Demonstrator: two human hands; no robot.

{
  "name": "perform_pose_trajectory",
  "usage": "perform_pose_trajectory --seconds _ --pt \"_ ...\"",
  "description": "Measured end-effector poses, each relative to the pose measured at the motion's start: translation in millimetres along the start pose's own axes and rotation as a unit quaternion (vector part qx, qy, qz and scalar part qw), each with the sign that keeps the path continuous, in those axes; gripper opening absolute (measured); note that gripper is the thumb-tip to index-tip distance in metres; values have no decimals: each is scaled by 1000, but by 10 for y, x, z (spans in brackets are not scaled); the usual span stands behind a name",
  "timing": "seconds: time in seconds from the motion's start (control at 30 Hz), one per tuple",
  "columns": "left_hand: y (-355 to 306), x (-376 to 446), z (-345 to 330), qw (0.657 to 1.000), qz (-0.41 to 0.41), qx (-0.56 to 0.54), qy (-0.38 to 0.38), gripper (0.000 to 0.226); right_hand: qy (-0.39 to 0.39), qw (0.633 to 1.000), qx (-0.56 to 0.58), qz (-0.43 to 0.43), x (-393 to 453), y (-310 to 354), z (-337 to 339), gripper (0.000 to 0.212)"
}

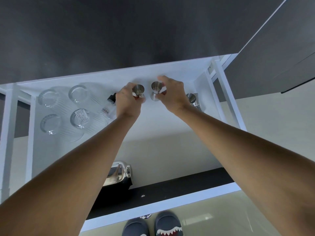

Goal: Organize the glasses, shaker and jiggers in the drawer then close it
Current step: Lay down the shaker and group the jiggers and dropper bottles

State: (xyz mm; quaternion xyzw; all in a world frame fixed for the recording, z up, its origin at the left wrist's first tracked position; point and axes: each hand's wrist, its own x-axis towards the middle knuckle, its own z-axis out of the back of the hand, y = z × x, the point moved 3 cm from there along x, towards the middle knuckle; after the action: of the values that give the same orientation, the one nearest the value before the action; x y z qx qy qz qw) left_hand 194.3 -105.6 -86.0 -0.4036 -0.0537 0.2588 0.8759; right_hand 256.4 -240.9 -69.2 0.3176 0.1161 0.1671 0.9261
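Observation:
The white drawer (170,126) is pulled out below me. Near its back wall my left hand (127,101) grips one steel jigger (139,90), and my right hand (172,95) grips a second steel jigger (156,91) right beside it. A third steel jigger (193,99) stands at the right, partly behind my right wrist. Several clear ribbed glasses (79,94) sit upside down at the left. A clear bottle with a black cap (109,106) lies next to them. The shiny steel shaker (119,174) lies at the drawer's front, half hidden by my left forearm.
A dark countertop (119,31) overhangs the drawer's back. White drawer rails (226,92) run along both sides. A dark cabinet front (272,57) stands at the right. My feet in shark-pattern slippers (167,225) are on the pale floor under the drawer's front panel (170,203).

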Motion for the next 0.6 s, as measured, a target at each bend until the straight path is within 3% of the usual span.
perform_pose_trajectory --seconds 0.1,0.2,0.27,0.33,0.4,0.47,0.53,0.6 --pt "-14 -188 -2 998 26 -27 -41 49 -81 997 1 -13 -159 -64 264 49" --pt "-179 -533 -53 995 -69 -37 -61 49 -184 980 -13 -77 -447 -316 661 40" --pt "-347 -678 -190 989 -144 -21 -3 44 -148 978 -42 -142 -592 -524 779 38" --pt "-543 -688 -407 980 -187 6 72 53 -58 978 -102 -172 -661 -692 724 28" --pt "-720 -633 -645 967 -204 69 136 70 -3 975 -139 -175 -660 -794 601 14" --pt "-796 -544 -842 955 -188 112 200 74 15 974 -140 -179 -613 -869 486 15" --pt "-772 -457 -947 950 -176 112 231 62 12 974 -137 -180 -553 -904 422 21" --pt "-695 -408 -929 960 -176 79 204 41 -2 974 -146 -175 -503 -916 390 22"
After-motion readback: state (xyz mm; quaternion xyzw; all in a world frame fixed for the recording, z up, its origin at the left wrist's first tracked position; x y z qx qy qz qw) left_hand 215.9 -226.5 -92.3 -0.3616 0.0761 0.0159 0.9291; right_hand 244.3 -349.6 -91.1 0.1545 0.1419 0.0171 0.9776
